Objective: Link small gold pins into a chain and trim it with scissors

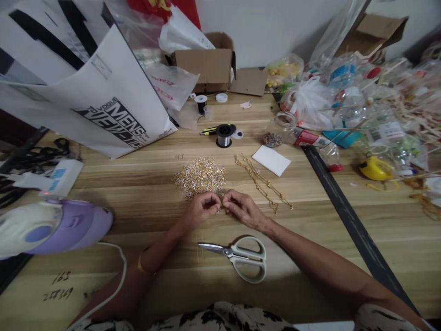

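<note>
My left hand and my right hand meet fingertip to fingertip over the wooden table. Both are closed in a pinch; whatever lies between the fingertips is too small to name. Just beyond them rises a heap of small gold and clear pieces. Two gold beaded chains lie stretched out to the right of my right hand. Nearer my body, below both hands, rest scissors with pale handles, blades pointing left.
Beyond the heap are a wire spool, a yellow-black cutter and a white card. A jar of beads stands near piled plastic bags and bottles. At left are a purple appliance, a power strip and a paper bag.
</note>
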A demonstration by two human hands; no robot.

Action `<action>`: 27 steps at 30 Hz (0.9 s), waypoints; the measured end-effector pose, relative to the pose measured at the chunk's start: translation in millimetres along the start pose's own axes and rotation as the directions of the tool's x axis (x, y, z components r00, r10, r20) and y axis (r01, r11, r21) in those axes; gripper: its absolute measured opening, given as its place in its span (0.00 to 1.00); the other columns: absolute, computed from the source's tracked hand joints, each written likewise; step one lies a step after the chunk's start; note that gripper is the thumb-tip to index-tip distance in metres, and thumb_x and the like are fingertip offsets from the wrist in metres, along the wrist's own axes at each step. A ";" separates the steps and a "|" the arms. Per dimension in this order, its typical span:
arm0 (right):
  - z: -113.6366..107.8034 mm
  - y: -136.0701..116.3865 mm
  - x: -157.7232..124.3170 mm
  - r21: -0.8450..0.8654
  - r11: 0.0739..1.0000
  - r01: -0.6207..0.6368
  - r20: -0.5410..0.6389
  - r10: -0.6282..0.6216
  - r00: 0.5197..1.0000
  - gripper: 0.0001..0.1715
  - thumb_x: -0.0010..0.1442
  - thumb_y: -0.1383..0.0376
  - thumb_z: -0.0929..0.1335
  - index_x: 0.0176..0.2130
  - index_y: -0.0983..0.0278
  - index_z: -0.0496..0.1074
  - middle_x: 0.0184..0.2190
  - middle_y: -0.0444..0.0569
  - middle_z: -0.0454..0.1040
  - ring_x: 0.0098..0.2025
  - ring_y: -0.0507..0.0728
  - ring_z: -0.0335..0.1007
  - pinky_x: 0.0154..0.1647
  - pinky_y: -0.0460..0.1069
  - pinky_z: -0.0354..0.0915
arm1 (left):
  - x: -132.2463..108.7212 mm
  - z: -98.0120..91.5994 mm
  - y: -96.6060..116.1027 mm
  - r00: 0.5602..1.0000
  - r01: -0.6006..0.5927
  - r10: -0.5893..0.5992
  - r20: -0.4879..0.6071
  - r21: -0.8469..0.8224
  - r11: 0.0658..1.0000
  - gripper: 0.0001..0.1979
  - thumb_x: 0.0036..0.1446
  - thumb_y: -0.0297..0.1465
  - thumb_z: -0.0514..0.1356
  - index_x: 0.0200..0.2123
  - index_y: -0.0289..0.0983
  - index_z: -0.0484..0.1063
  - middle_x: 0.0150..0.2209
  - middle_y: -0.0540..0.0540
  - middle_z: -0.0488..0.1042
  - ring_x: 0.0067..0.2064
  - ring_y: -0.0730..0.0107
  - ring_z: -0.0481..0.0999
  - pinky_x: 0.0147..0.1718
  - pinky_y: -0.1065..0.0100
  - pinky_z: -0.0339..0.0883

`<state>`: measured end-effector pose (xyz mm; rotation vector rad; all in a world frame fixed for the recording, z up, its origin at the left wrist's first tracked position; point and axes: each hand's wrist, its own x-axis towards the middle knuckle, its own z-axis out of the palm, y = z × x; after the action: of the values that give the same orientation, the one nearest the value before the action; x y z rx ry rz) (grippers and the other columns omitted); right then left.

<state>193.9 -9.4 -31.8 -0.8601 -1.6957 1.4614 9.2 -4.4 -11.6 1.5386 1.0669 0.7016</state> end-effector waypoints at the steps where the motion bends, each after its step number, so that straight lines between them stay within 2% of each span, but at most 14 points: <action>1: 0.1 0.0 0.0 0.005 1.000 -0.001 0.001 0.001 1.000 0.17 0.63 0.54 0.62 0.33 0.65 0.64 0.24 0.42 0.62 0.26 0.49 0.59 0.27 0.44 0.58 | -0.1 0.0 0.0 1.000 0.000 0.000 -0.001 -0.002 1.000 0.06 0.49 0.31 0.58 0.26 0.33 0.68 0.23 0.51 0.66 0.26 0.76 0.64 0.26 0.75 0.58; 11: 0.6 1.1 0.3 0.055 0.997 -0.047 -0.028 0.049 0.998 0.16 0.63 0.54 0.63 0.34 0.65 0.63 0.25 0.42 0.62 0.25 0.49 0.59 0.25 0.43 0.58 | -0.6 0.6 0.1 1.000 -0.004 0.003 -0.028 -0.032 0.999 0.07 0.51 0.32 0.59 0.27 0.33 0.69 0.23 0.51 0.68 0.25 0.77 0.64 0.26 0.75 0.59; 16: 0.1 3.5 0.8 0.033 0.999 -0.038 -0.035 0.039 0.999 0.15 0.63 0.56 0.63 0.33 0.65 0.64 0.24 0.42 0.61 0.25 0.48 0.59 0.25 0.43 0.57 | -0.3 2.7 -2.8 0.997 -0.022 0.019 -0.071 -0.042 0.999 0.06 0.48 0.31 0.62 0.27 0.33 0.70 0.25 0.49 0.71 0.27 0.75 0.68 0.27 0.74 0.61; 20: 0.2 5.2 0.7 0.043 0.998 -0.040 -0.027 0.042 0.999 0.15 0.63 0.55 0.63 0.33 0.65 0.63 0.24 0.41 0.61 0.24 0.48 0.58 0.24 0.43 0.56 | -0.3 5.9 -7.2 0.981 -0.124 0.139 -0.134 0.115 0.986 0.04 0.50 0.28 0.61 0.26 0.34 0.71 0.23 0.50 0.71 0.25 0.75 0.68 0.25 0.74 0.60; 24: 0.2 5.9 0.6 0.030 0.999 -0.041 -0.019 0.042 0.999 0.16 0.63 0.55 0.63 0.33 0.65 0.63 0.23 0.41 0.61 0.24 0.48 0.57 0.24 0.43 0.56 | -1.0 8.9 -9.7 0.917 -0.300 0.364 -0.164 0.320 0.899 0.04 0.52 0.26 0.60 0.26 0.35 0.72 0.25 0.48 0.72 0.28 0.73 0.71 0.29 0.72 0.63; 27: 0.2 6.0 0.6 0.028 0.998 -0.048 -0.012 0.048 0.999 0.16 0.63 0.55 0.63 0.33 0.65 0.63 0.23 0.41 0.61 0.23 0.48 0.56 0.24 0.43 0.55 | -3.0 11.0 -9.9 0.883 -0.326 0.427 -0.193 0.401 0.856 0.02 0.53 0.25 0.59 0.31 0.36 0.72 0.28 0.47 0.74 0.30 0.72 0.72 0.31 0.72 0.65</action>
<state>193.6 -8.2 -37.7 -0.8988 -1.6526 1.5047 14.9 -11.7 -23.5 2.0486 1.1509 1.0653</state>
